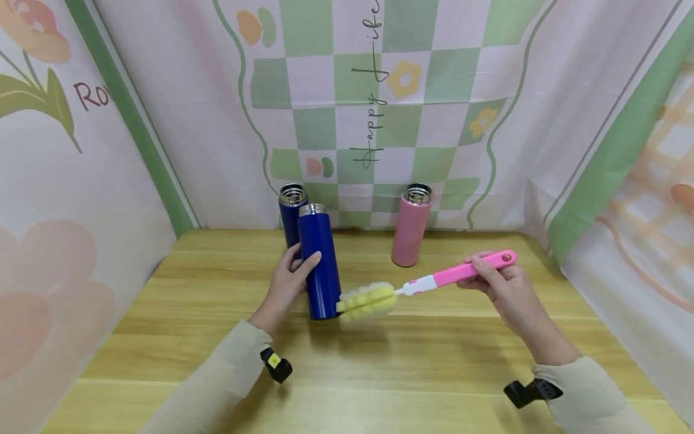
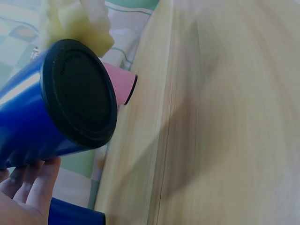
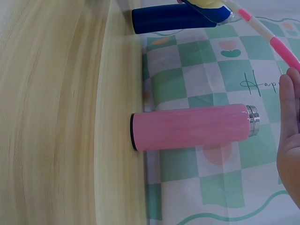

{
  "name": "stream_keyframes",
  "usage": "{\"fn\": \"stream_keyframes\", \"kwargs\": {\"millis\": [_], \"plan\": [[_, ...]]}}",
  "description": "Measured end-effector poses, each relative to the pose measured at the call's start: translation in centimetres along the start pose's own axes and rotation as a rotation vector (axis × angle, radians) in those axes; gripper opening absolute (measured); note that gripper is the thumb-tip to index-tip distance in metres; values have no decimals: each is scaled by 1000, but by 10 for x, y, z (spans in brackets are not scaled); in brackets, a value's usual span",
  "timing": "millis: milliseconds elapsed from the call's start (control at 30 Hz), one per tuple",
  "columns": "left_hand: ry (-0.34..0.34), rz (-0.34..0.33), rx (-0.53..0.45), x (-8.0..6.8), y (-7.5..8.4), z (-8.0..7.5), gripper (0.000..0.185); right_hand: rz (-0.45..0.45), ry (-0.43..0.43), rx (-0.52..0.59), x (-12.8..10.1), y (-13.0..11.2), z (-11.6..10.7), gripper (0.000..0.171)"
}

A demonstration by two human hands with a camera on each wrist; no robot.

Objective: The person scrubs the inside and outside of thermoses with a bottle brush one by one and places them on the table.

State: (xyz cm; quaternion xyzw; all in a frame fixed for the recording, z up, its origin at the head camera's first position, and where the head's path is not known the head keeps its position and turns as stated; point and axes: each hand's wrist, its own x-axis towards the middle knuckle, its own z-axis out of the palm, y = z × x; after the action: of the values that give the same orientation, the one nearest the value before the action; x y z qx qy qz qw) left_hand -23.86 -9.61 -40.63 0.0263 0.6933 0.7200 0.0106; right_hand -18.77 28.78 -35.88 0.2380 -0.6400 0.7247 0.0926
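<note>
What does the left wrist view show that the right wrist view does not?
Only the left wrist view shows the black base of the held blue bottle and the left hand under it. Only the right wrist view shows the pink bottle full length with its steel mouth, and the right hand by the brush's pink handle. Both share the wooden table, the backdrop, the pink bottle and a second blue bottle.
</note>
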Motion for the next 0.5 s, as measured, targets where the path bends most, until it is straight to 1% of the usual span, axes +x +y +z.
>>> {"fn": "stream_keyframes", "kwargs": {"millis": [300, 500], "plan": [[-34, -36, -22, 2, -4, -1, 73, -7, -2, 35, 1, 2, -1, 26], [-52, -46, -1, -4, -5, 3, 75, -21, -20, 80, 2, 4, -2, 26]]}}
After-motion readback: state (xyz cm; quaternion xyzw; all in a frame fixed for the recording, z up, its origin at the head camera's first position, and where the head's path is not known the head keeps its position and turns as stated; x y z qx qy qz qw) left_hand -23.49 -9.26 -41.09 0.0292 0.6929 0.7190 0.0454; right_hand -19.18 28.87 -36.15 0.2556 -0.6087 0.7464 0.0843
